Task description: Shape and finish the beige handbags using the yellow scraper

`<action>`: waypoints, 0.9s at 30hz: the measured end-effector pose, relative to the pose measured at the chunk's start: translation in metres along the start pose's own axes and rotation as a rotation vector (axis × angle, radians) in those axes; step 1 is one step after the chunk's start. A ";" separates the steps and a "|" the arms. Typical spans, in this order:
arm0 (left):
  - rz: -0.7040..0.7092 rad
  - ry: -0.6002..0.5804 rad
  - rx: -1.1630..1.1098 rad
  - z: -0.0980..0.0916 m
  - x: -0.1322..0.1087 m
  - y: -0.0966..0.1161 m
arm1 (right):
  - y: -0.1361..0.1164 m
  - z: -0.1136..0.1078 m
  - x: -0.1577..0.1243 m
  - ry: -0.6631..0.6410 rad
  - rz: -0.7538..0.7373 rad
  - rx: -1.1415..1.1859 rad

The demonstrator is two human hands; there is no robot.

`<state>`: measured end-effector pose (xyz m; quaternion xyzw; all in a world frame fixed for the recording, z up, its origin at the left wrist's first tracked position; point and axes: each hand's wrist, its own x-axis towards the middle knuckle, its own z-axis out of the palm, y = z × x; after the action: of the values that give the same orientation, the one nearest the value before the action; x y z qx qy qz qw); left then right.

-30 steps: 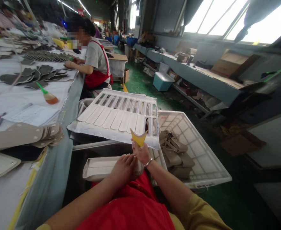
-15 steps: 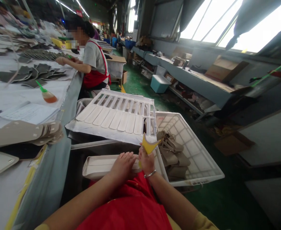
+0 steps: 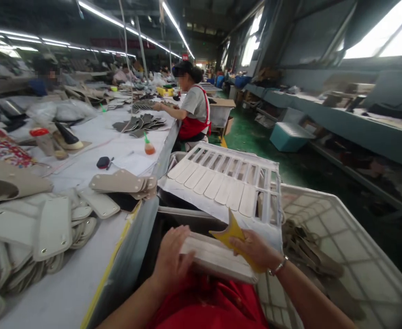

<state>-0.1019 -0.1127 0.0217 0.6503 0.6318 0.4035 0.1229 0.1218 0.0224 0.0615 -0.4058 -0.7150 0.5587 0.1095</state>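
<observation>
A long off-white block (image 3: 217,258), its kind unclear, lies across my lap over the red apron (image 3: 207,301). My left hand (image 3: 173,258) grips its left end, thumb on the near side and fingers at the far edge. In my right hand (image 3: 255,249) is a flat yellow scraper-like tool (image 3: 230,233) with a curved, two-pointed end. It is held above the right part of the block. Just beyond stands a white slatted rack (image 3: 201,212) with pale rounded strips (image 3: 217,187) laid side by side on it.
On my right, a white plastic crate (image 3: 355,237) holds taupe pieces (image 3: 317,256). The table (image 3: 94,283) at left bears stacked pale pieces with eyelets (image 3: 51,228) and a glue bottle (image 3: 149,146). A co-worker (image 3: 195,107) in a red apron sits farther along it.
The view has swung left, showing more of the table. My left hand has shifted from atop the block to its left end. The block now slants, and the yellow tool points left.
</observation>
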 end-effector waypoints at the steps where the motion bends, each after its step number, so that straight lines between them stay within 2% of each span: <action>1: -0.170 0.079 -0.146 -0.008 -0.001 -0.012 | -0.006 -0.001 0.006 -0.141 0.020 -0.022; 3: -0.443 0.104 -0.490 -0.012 0.002 -0.032 | -0.020 0.000 0.022 -0.340 0.082 -0.141; 6: -0.618 -0.014 -0.855 0.004 0.012 -0.045 | -0.036 0.003 0.051 -0.405 0.097 -0.564; 8: -0.686 -0.026 -0.945 0.016 0.016 -0.046 | -0.043 0.008 0.071 -0.400 0.029 -0.807; 11: -0.805 0.024 -1.117 0.025 0.020 -0.051 | -0.049 0.026 0.097 -0.346 -0.025 -0.979; 14: -0.894 0.058 -1.405 0.021 0.028 -0.061 | -0.050 0.050 0.120 -0.207 -0.082 -1.132; 17: -0.949 -0.008 -1.593 0.012 0.042 -0.072 | -0.052 0.070 0.142 -0.166 -0.323 -1.196; 19: -0.953 -0.117 -1.595 0.006 0.049 -0.077 | -0.053 0.077 0.154 -0.198 -0.489 -1.174; 21: -0.950 -0.173 -1.503 0.004 0.049 -0.078 | -0.053 0.079 0.162 -0.238 -0.617 -1.147; 27: -0.916 -0.062 -0.829 0.008 0.026 -0.069 | -0.045 0.077 0.171 -0.311 -0.859 -1.114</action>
<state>-0.1494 -0.0739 -0.0203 0.2226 0.6337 0.5026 0.5443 -0.0565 0.0857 0.0238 0.0001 -0.9975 0.0700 -0.0068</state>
